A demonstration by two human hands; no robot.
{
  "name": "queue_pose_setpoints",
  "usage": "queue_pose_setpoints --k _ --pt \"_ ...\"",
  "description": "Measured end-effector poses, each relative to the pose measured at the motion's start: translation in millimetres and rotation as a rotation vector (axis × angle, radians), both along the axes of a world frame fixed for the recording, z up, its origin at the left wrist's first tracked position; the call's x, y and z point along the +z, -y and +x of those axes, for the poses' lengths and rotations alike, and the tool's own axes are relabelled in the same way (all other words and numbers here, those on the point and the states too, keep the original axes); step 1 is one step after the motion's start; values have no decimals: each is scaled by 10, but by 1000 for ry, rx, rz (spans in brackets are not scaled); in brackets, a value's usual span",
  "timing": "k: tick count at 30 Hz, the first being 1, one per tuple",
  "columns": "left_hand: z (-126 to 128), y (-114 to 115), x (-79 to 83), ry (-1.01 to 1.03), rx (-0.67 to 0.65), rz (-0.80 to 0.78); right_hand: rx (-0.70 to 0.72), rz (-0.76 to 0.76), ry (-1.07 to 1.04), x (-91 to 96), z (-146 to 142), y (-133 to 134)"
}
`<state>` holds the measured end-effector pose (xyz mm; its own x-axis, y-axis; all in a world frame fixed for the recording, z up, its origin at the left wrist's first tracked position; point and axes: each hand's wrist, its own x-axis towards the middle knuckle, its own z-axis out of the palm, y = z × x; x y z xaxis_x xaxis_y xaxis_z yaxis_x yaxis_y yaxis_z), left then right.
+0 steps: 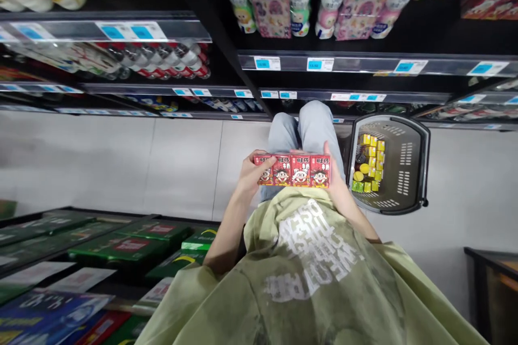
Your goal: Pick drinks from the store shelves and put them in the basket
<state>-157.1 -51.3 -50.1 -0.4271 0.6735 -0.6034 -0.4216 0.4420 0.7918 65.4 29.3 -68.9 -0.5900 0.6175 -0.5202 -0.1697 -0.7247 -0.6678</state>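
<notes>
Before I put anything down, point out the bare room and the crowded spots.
Bare floor lies left of the legs, between the front shelves and the green boxes, and right of the basket. Crowded: the basket's left part, where yellow cartons sit, and the left bottle row.

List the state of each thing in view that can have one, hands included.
Red carton pack: held at both ends, fronts facing up toward the camera.
Left grip: shut on the pack, thumb across its front.
Right grip: shut on the pack's other end.
Basket: open-topped, partly filled.
Small yellow boxes: inside the basket.
Bottles: upright, on a shelf.
</notes>
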Motion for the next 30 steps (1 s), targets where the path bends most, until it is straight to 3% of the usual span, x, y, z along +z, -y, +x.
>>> queue_pose_setpoints --k 6,13,18,26,30 --pt "-87 -71 -6 50 210 57 -98 -23 -10 -288 -11 -7" --pt "-86 -27 10 66 207 68 -80 -59 -5 -392 -20 -16" --pt "-107 15 0 46 187 58 -97 -112 -6 -355 -48 -7" --pt "-165 28 70 97 86 150 -106 -68 -33 -88 11 12" --pt "-233 -9 62 157 100 100 -23 -178 -125 -138 79 -7"
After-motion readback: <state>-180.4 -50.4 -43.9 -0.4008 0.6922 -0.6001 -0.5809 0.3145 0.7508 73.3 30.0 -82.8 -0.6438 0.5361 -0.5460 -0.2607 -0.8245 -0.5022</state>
